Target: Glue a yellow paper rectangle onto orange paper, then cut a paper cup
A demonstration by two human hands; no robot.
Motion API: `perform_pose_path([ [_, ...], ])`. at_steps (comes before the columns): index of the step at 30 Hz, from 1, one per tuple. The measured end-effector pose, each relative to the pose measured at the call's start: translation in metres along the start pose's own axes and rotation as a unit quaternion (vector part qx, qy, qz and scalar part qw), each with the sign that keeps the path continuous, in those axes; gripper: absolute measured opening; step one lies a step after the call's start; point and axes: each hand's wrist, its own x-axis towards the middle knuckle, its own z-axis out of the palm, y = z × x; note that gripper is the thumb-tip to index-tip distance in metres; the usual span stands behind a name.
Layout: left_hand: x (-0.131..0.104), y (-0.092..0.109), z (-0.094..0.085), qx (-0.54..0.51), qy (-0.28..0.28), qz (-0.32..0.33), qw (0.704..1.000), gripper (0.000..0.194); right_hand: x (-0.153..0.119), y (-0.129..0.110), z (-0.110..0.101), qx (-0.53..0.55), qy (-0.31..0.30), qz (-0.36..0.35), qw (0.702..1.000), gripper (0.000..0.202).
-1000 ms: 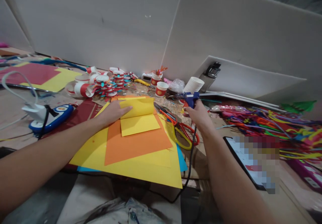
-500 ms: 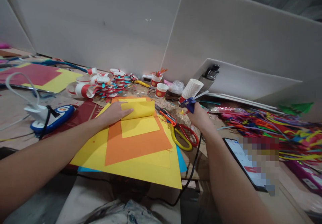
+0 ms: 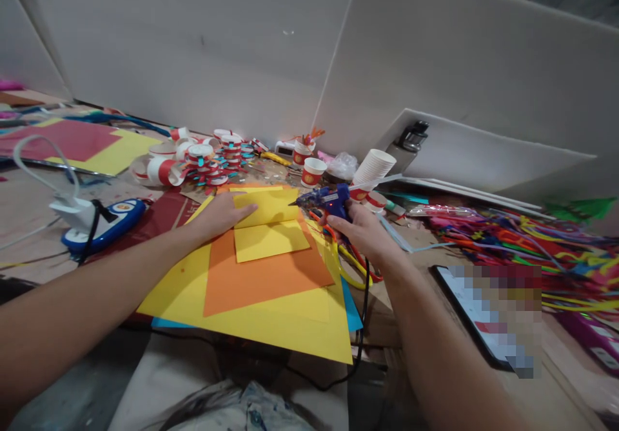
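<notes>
My left hand (image 3: 223, 216) presses on the left end of a folded yellow paper (image 3: 271, 206), its thumb lying over the fold. My right hand (image 3: 360, 226) is wrapped round a blue glue gun (image 3: 333, 200), whose nozzle points left at the folded paper's right edge. Beneath the fold lie an orange sheet (image 3: 265, 282) and a larger yellow sheet (image 3: 290, 337), with a blue sheet (image 3: 352, 308) showing at the right. Scissors with red and yellow handles (image 3: 349, 270) lie partly hidden under the glue gun and my right hand.
Red and white paper rings (image 3: 167, 171) and paper cups (image 3: 313, 171) stand at the back. A blue power strip (image 3: 120, 224) sits at the left. A phone (image 3: 474, 315) and colourful pipe cleaners (image 3: 532, 240) lie at the right. A black cord (image 3: 365, 315) hangs beside the sheets.
My right hand has brought the glue gun left and nearer, so its nozzle is now at the folded yellow paper. My left hand stays on the fold.
</notes>
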Motion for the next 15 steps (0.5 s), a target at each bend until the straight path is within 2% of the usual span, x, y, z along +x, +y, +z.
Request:
perform_pose_path([
  [3,0.0,0.002,0.0,0.012,0.001,-0.021,1.0,0.043,-0.005,-0.008,0.01,0.013,-0.077,-0.004,0.997,0.018],
  [5,0.0,0.002,-0.001,0.007,0.0,-0.014,1.0,0.042,-0.007,-0.01,0.017,-0.004,-0.095,-0.012,0.995,0.017],
  [11,0.001,0.0,0.0,0.004,0.008,-0.018,1.0,0.045,-0.005,-0.004,0.04,-0.046,-0.091,-0.068,0.992,0.023],
  [15,0.001,0.0,0.001,-0.005,0.002,-0.015,1.0,0.044,-0.005,-0.003,0.045,-0.078,-0.083,-0.065,0.991,0.021],
])
